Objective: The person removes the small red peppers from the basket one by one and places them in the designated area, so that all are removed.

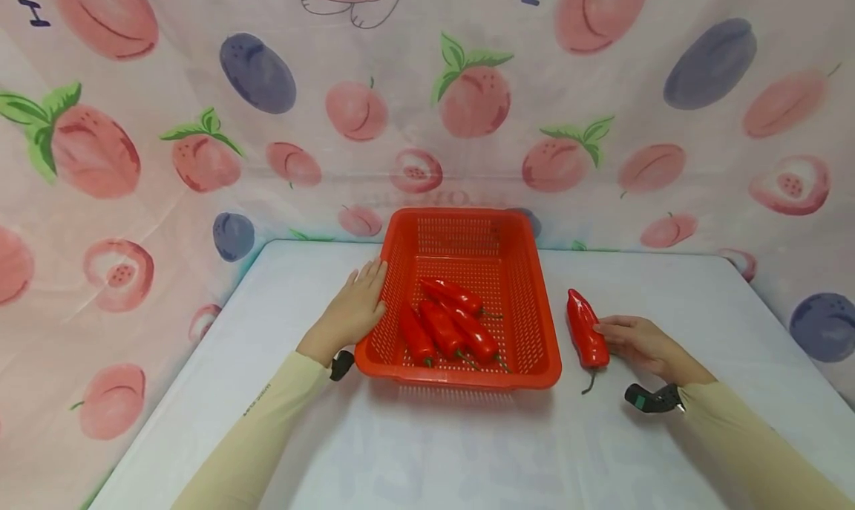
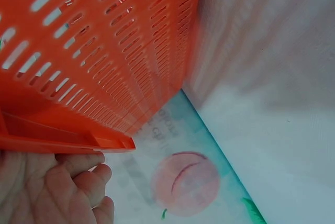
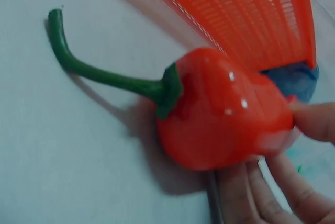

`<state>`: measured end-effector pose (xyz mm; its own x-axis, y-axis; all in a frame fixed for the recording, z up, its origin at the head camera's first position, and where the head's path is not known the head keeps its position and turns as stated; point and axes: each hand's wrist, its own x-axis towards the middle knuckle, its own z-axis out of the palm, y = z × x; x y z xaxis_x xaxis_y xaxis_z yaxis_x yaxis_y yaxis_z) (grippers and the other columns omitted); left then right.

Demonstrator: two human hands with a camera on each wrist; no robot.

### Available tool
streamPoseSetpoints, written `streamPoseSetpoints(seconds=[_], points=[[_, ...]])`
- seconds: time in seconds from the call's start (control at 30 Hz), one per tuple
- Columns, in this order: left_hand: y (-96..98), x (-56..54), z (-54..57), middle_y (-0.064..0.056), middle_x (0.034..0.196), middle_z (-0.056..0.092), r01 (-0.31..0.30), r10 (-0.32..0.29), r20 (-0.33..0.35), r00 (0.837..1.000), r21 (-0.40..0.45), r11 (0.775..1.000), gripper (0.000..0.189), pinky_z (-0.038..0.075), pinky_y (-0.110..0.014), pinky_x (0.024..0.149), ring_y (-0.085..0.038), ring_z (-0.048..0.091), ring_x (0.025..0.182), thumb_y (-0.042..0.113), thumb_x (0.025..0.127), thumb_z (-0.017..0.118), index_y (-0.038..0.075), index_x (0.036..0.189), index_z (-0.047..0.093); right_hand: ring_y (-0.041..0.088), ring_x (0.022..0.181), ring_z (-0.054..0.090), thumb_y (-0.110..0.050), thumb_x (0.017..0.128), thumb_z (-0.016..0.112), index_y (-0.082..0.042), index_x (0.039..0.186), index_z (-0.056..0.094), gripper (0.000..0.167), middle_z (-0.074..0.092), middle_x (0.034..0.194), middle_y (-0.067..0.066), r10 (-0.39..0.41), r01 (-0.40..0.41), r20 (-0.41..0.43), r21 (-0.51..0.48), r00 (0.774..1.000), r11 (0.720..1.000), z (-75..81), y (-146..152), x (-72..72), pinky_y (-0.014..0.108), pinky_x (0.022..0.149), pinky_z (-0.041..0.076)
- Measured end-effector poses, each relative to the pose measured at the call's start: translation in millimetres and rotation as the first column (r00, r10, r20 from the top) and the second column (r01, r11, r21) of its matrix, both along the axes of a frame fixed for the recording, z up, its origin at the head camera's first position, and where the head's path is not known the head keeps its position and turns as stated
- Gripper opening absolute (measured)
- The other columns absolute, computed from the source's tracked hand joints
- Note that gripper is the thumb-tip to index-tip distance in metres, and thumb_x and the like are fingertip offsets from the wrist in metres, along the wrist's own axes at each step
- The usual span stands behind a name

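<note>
A red plastic basket (image 1: 461,380) with slotted walls stands mid-table, and several glossy red peppers (image 1: 441,328) with green stems lie in it. My left hand (image 1: 354,306) rests along the basket's left rim with its fingers extended; the left wrist view shows this hand (image 2: 57,187) beneath the rim's edge. To the right of the basket, my right hand (image 1: 637,343) holds another red pepper (image 1: 586,332) between thumb and fingers, its stem toward me. Up close in the right wrist view, that pepper (image 3: 220,111) has a curved green stem, and the thumb presses its far part.
The white tabletop (image 1: 467,458) runs under everything. Behind and to the left hangs a pink fruit-print cloth (image 1: 414,87), meeting the table's back edge just beyond the basket. A dark wrist camera (image 1: 651,399) sits under my right wrist.
</note>
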<state>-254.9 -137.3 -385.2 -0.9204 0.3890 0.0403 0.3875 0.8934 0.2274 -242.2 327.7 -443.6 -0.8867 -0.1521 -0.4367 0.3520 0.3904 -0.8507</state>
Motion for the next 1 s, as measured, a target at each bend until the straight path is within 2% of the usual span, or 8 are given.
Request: streamPoseSetpoints(seconds=[0.07,0.17,0.33,0.43,0.67,0.83,1.0], points=[[0.0,0.3,0.3,-0.019,0.157,0.012,0.001,-0.001,-0.002,1.000,0.000,1.000,0.064,0.008,-0.048,0.120,-0.033,0.011,0.146,0.019,0.096,0.040,-0.003,0.149,0.013,0.007,0.095,0.055,-0.036,0.093,0.055,0.011,0.139,0.033,0.069,0.044,0.134,0.026,-0.009,0.009,0.000,0.024,1.000,1.000,3.1,-4.2,0.6,0.025,0.088,0.054],[0.3,0.5,0.7,-0.019,0.157,0.012,0.003,-0.003,-0.006,1.000,0.001,1.000,0.064,0.009,-0.048,0.120,-0.033,0.011,0.146,0.019,0.095,0.040,-0.003,0.149,0.013,0.013,0.098,0.056,-0.033,0.093,0.055,0.012,0.136,0.034,0.067,0.037,0.137,0.032,-0.028,0.027,0.006,0.055,1.000,0.998,7.2,-9.1,1.2,0.028,0.088,0.055],[0.6,0.9,1.2,-0.020,0.157,0.013,0.010,-0.010,-0.007,1.000,0.000,1.000,0.063,0.010,-0.049,0.120,-0.034,0.012,0.146,0.019,0.095,0.040,-0.003,0.149,0.014,0.024,0.104,0.056,-0.030,0.094,0.055,0.015,0.132,0.037,0.061,0.041,0.132,0.034,-0.025,0.025,-0.006,0.120,1.000,0.992,9.9,-12.8,1.9,0.034,0.090,0.055],[0.4,1.1,1.3,-0.020,0.157,0.013,0.009,-0.009,-0.009,1.000,-0.002,1.000,0.063,0.011,-0.049,0.120,-0.034,0.012,0.146,0.019,0.095,0.040,-0.003,0.149,0.014,0.026,0.104,0.056,-0.029,0.094,0.053,0.016,0.129,0.041,0.058,0.046,0.127,0.034,0.011,-0.004,-0.038,0.176,0.999,0.984,10.2,-14.3,1.4,0.036,0.090,0.054],[-0.2,0.6,0.6,-0.019,0.157,0.012,0.006,-0.006,-0.003,1.000,0.004,1.000,0.063,0.010,-0.049,0.120,-0.033,0.011,0.146,0.019,0.096,0.039,-0.002,0.149,0.013,0.041,0.112,0.051,-0.027,0.094,0.051,0.015,0.129,0.045,0.055,0.047,0.129,0.035,0.051,-0.033,-0.064,0.259,0.997,0.965,10.6,-16.4,0.8,0.048,0.098,0.048],[-0.6,0.3,-0.2,-0.018,0.158,0.011,0.001,-0.001,0.008,1.000,0.005,1.000,0.063,0.007,-0.047,0.120,-0.032,0.010,0.147,0.020,0.096,0.038,-0.002,0.149,0.012,0.040,0.111,0.053,-0.030,0.094,0.053,0.014,0.131,0.043,0.058,0.046,0.130,0.035,0.040,-0.022,-0.061,0.264,0.997,0.964,7.7,-16.0,1.2,0.045,0.096,0.050],[-0.9,0.3,0.0,-0.018,0.158,0.010,0.001,-0.001,0.008,1.000,0.008,1.000,0.063,0.007,-0.047,0.120,-0.032,0.010,0.147,0.020,0.096,0.039,-0.002,0.149,0.012,0.028,0.100,0.061,-0.031,0.094,0.054,0.016,0.131,0.040,0.062,0.046,0.129,0.036,0.031,-0.013,-0.076,0.231,0.997,0.973,7.0,-17.7,2.4,0.039,0.090,0.054]])
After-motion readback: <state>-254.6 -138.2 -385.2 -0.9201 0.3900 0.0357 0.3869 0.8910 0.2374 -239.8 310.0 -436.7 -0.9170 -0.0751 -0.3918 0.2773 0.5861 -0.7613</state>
